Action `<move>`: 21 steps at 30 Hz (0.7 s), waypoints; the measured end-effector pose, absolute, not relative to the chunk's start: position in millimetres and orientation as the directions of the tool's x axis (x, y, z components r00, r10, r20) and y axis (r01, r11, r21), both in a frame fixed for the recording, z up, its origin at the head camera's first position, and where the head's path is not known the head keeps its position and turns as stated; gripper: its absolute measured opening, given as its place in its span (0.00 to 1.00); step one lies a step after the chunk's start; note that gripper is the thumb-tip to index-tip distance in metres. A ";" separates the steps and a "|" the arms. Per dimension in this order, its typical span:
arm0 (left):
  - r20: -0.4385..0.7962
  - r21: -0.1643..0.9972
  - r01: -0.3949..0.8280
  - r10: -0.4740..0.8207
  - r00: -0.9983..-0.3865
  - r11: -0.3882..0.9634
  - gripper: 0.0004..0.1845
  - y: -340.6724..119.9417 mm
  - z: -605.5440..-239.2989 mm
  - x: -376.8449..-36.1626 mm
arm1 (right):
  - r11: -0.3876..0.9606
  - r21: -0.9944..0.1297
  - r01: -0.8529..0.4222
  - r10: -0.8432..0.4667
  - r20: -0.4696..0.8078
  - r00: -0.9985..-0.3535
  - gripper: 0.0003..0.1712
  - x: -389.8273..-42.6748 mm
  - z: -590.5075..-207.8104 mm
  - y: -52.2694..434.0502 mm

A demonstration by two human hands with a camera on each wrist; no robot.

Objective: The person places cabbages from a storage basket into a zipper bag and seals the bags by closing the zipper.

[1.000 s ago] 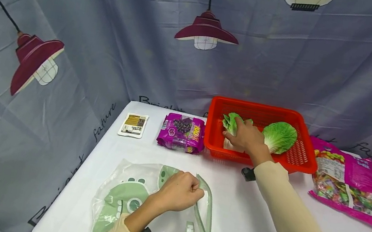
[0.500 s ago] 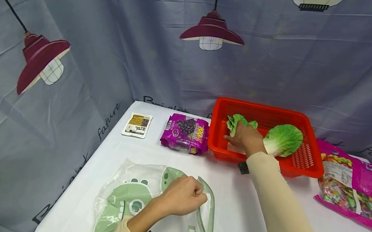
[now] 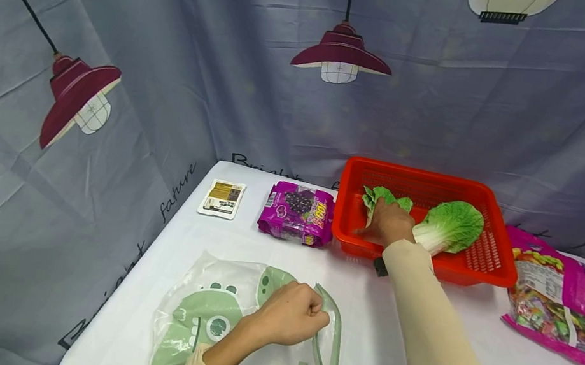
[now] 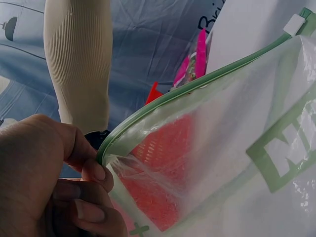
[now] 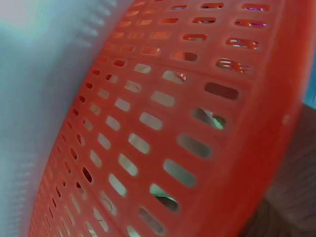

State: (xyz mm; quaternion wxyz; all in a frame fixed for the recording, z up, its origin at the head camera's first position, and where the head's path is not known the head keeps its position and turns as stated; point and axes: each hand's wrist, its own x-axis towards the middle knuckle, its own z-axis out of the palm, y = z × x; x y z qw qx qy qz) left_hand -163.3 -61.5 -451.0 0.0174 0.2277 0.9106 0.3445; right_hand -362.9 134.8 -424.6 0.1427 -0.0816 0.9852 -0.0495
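Grey backdrop (image 3: 456, 106) with printed lamps hangs behind a white counter (image 3: 396, 329). Red basket (image 3: 478, 265) sits at the counter's back right, holding two lettuce leaves: leaf (image 3: 450, 225) on the right side, smaller leaf (image 3: 383, 196) on the left. Big pink candy bag (image 3: 569, 300) lies just right of the basket, apart from it. Clear zip bag (image 3: 200, 316) with green print lies flat at the near left edge of the counter, mouth facing right. Purple snack pack (image 3: 297, 213) sits just left of the basket; small white packet (image 3: 222, 198) further left, near the counter's back left corner. Right hand (image 3: 387, 224) reaches into the basket's left part, resting on the smaller leaf, fingers curved over it; whether they actually grip it cannot be told, and the right wrist view shows only the basket's perforated wall (image 5: 163, 148) close up. Left hand (image 3: 289, 321) is fisted on the zip bag's mouth; in the left wrist view its fingers (image 4: 96, 173) pinch the green zip rim (image 4: 197, 86), lifting the upper edge so the mouth gapes. Both sleeves are beige.
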 end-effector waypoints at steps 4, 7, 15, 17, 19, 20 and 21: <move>0.118 0.633 0.401 0.429 -0.896 0.663 0.19 -60.9 -452.1 -162.5 | 0.986 -0.096 -0.139 -0.160 -0.267 -0.950 0.54 -364.0 -429.5 134.0; 0.119 0.637 0.397 0.425 -0.897 0.661 0.19 -61.1 -452.0 -162.0 | 0.985 -0.106 -0.133 -0.157 -0.267 -0.951 0.51 -368.4 -435.1 135.2; 0.125 0.633 0.399 0.420 -0.899 0.664 0.20 -60.0 -450.8 -159.1 | 0.969 -0.202 -0.141 -0.182 -0.201 -0.962 0.52 -372.3 -442.5 146.8; 0.128 0.632 0.402 0.422 -0.898 0.663 0.20 -59.4 -450.6 -158.4 | 0.962 -0.232 -0.148 -0.188 -0.160 -0.969 0.52 -370.3 -441.9 150.4; 0.130 0.634 0.403 0.422 -0.897 0.660 0.20 -58.9 -450.2 -157.7 | 0.953 -0.260 -0.156 -0.191 -0.114 -0.975 0.53 -367.3 -440.4 153.7; 0.131 0.636 0.403 0.422 -0.897 0.659 0.20 -58.7 -450.1 -157.4 | 0.948 -0.275 -0.160 -0.191 -0.089 -0.978 0.53 -365.5 -439.7 155.2; 0.132 0.637 0.402 0.421 -0.897 0.657 0.20 -58.5 -450.0 -157.1 | 0.943 -0.288 -0.166 -0.192 -0.063 -0.979 0.53 -363.5 -438.6 156.6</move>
